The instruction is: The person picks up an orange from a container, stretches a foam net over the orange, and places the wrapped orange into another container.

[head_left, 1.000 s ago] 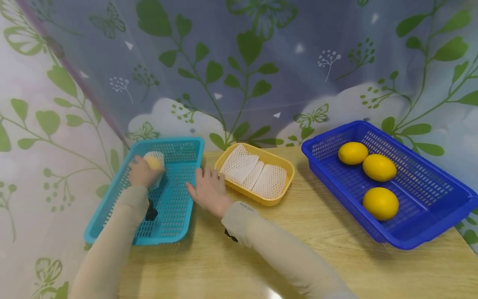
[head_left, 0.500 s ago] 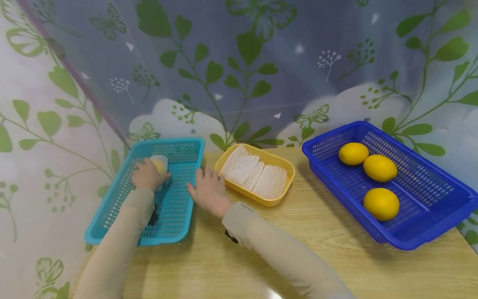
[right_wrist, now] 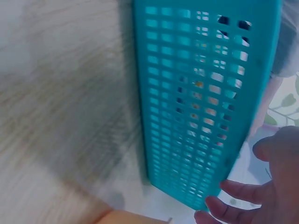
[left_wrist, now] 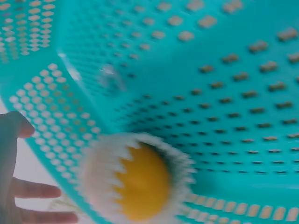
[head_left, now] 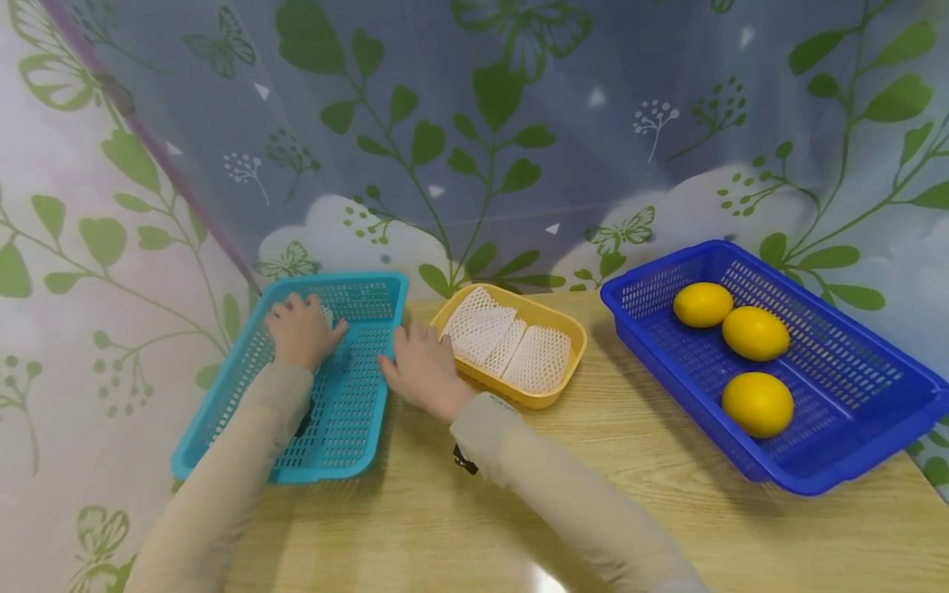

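Note:
In the teal basket [head_left: 341, 428] at the left, my left hand [head_left: 300, 333] is over the far left part, its fingers extended. The left wrist view shows a yellow lemon [left_wrist: 145, 182] in a white foam net sleeve [left_wrist: 100, 170] lying against the basket wall, with my spread fingers [left_wrist: 39, 189] apart from it. From the head view this lemon is mostly hidden under the hand. My right hand [head_left: 424, 371] has its fingers extended at the basket's right rim, between it and the yellow tray [head_left: 537, 401]; in the right wrist view its fingertips [right_wrist: 233, 186] are right at that rim.
Several white foam net sleeves [head_left: 474, 329] lie flat in the yellow tray. A blue basket [head_left: 875, 457] at the right holds three lemons [head_left: 756, 403]. Patterned cloth [head_left: 474, 189] stands behind the wooden table [head_left: 519, 502].
My left hand has let go of the sleeved lemon, its fingers spreading over it as the hand shifts slightly right. The right hand has moved a little to the right.

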`<state>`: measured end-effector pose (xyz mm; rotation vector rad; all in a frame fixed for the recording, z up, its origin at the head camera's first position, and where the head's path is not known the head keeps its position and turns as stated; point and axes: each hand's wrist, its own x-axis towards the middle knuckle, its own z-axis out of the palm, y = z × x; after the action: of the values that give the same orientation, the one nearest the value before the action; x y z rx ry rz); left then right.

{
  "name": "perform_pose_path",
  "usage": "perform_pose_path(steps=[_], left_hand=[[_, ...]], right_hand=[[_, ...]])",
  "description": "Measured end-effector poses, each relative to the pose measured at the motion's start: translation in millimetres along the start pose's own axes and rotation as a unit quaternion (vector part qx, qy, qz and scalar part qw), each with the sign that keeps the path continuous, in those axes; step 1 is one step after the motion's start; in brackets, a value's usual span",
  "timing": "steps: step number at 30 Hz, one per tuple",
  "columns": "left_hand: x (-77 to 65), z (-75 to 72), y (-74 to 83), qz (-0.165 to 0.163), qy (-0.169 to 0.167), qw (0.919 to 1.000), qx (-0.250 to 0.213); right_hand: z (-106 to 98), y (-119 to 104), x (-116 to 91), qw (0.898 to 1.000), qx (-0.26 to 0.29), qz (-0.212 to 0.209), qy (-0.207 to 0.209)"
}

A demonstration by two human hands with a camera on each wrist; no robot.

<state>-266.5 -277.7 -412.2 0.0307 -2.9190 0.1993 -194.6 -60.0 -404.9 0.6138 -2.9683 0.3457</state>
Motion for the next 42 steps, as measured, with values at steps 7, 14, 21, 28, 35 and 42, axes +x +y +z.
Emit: perform_pose_path(steps=[7, 14, 21, 28, 35, 42], left_hand=[[-2.4, -30.5, 29.0, 0.066, 0.066, 0.9952, 0.028], [-8.1, -56.5, 62.3, 0.082, 0.041, 0.9958, 0.007], [-20.3, -83.0, 93.1, 0.157, 0.118, 0.9798, -0.04], [-25.8, -101.6, 124.9, 0.219, 0.233, 0.9452, -0.065], [-17.7, -109.7, 156.1, 0.206, 0.268, 0.9344, -0.112], [-14.1, -114.3, 189.4, 0.192, 0.232, 0.9476, -0.106]], right_hand=[[-23.5, 10.9, -0.4, 1.0, 0.024, -0.01, -0.004], [-44.6, 31.4, -4.3, 0.997, 0.07, -0.007, -0.005], [-64.1, 59.4, -14.8, 0.996, 0.086, 0.0, 0.002], [-86.6, 91.6, -21.3, 0.994, 0.103, 0.01, 0.018], [-101.2, 132.0, -25.6, 0.993, 0.107, 0.023, 0.054], [-112.5, 178.8, -34.7, 0.992, 0.095, 0.066, 0.059]])
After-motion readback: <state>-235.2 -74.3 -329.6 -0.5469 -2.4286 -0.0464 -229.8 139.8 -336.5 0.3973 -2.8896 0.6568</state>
